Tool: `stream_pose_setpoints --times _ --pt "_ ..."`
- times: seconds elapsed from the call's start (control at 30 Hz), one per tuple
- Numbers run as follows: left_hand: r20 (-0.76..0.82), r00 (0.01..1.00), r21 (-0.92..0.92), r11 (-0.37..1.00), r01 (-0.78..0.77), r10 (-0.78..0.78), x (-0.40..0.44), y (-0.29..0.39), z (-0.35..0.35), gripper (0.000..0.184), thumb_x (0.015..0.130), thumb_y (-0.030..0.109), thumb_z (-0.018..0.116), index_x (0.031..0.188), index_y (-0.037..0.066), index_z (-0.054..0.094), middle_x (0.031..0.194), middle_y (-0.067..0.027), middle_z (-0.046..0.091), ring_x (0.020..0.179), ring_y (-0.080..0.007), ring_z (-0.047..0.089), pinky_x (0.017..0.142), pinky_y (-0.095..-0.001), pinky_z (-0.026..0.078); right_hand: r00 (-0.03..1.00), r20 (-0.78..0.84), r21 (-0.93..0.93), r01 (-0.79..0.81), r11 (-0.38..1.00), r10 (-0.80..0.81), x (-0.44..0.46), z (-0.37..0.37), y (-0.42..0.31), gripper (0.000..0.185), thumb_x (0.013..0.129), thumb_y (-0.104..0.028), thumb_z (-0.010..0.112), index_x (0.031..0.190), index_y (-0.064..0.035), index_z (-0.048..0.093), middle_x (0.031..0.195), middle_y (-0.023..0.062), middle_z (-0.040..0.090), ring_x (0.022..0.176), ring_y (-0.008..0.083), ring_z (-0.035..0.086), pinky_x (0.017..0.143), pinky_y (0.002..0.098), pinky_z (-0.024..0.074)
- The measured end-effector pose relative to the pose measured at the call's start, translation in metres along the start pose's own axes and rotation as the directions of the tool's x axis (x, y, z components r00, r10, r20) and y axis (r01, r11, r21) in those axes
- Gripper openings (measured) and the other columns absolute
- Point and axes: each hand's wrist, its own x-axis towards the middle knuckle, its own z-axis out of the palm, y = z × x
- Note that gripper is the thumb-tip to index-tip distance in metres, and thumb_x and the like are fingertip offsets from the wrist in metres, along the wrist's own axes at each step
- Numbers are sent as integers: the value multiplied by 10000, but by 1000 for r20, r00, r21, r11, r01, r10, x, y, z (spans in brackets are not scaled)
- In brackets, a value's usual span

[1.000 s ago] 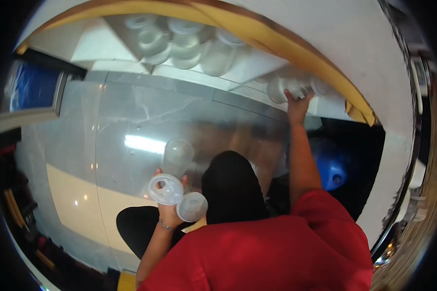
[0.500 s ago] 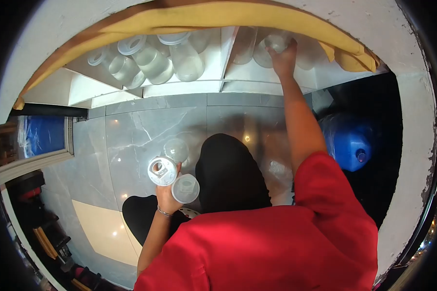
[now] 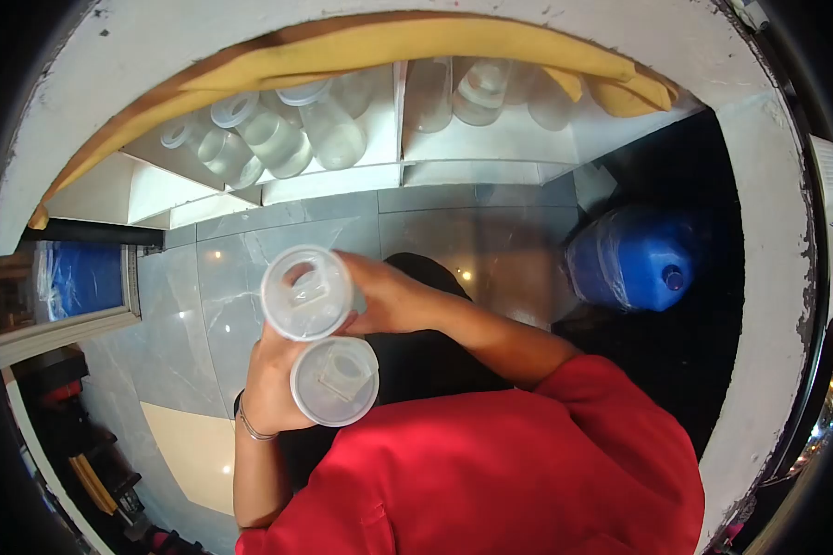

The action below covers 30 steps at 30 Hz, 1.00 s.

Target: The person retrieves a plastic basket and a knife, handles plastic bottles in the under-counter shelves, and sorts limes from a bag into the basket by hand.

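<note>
Two clear plastic jars with translucent lids are close together in front of me, seen from above. My left hand (image 3: 273,381) is closed around them from the left, its fingers partly hidden under the upper jar (image 3: 307,310) and beside the lower jar (image 3: 335,381). Against the right side of the upper jar, my right hand (image 3: 384,294) has its fingers wrapped round it; the fingertips are hidden by the jar. A tab-like shape shows on each lid.
White shelf compartments (image 3: 324,178) ahead hold several clear jars (image 3: 338,134), some with white lids. A yellow cloth (image 3: 379,42) hangs along the top edge. A large blue water jug (image 3: 634,264) lies at the right. Grey tiles (image 3: 282,227) cover the floor.
My right hand has left the jar in the right shelf compartment and come down to the upper jar beside my left hand. The held jars are now nearer the camera.
</note>
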Motion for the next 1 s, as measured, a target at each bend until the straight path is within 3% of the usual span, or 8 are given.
stream_pose_setpoints --times 0.1,0.17,0.27,0.3,0.6,0.77,0.9,1.0 --pt "-52 998 -71 997 43 -47 2 8 -5 528 557 196 796 1053 73 663 1315 -236 439 1114 -336 562 919 -394 461 936 -353 -154 -51 987 -7 -15 -22 13 778 670 -190 821 1328 -41 434 1244 202 539 1170 333 525 975 406 423" --pt "-97 994 -81 996 42 -50 -3 3 -5 474 564 179 796 1007 77 664 1391 -244 408 1156 -345 553 927 -394 466 764 -571 24 -351 936 301 -37 -74 2 717 697 -245 809 1292 -36 468 1226 140 568 1145 265 546 962 379 440" --pt "-197 980 -168 984 -55 21 -14 -18 7 414 611 165 771 987 56 637 1314 -194 500 1140 -320 562 949 -396 451 332 -896 28 -620 784 295 -89 -174 71 721 698 -71 794 1289 9 390 1265 146 501 1142 253 516 972 337 438" --pt "-218 974 -163 987 19 -55 -17 -20 11 418 626 135 759 1009 44 618 1255 -171 542 1130 -310 565 954 -390 444 339 -925 11 -425 905 171 -91 -197 75 695 718 -85 781 1280 17 387 1258 165 514 1134 262 525 960 344 437" --pt "-295 923 -421 901 106 -246 2 -29 40 503 683 18 764 1137 -7 551 1088 -124 631 1037 -230 592 908 -322 454 331 -937 -319 -681 659 -112 -86 -272 144 982 625 -132 839 1398 37 257 1299 239 473 1229 341 470 1056 383 351" --pt "-328 924 -419 907 44 -196 21 -19 41 420 729 47 780 1095 -18 585 1042 -109 650 952 -211 625 861 -317 479 159 -986 -151 -674 723 -58 -104 -219 150 1046 621 -108 847 1418 41 187 1274 256 496 1196 383 489 1045 399 363" --pt "-357 916 -479 878 -13 -181 27 -25 47 312 747 22 752 1030 -13 624 998 -103 663 931 -209 631 847 -316 482 286 -954 -75 -528 846 94 -117 -254 195 1019 667 -122 823 1425 3 155 1224 258 535 1140 399 534 1002 412 405" --pt "-385 909 -459 888 -37 -161 25 -24 49 296 749 28 752 1016 -11 630 990 -102 665 916 -211 634 839 -315 484 264 -950 -74 -708 702 166 -108 -254 195 952 711 -149 797 1413 -27 165 1206 272 548 1102 415 560 958 428 437"
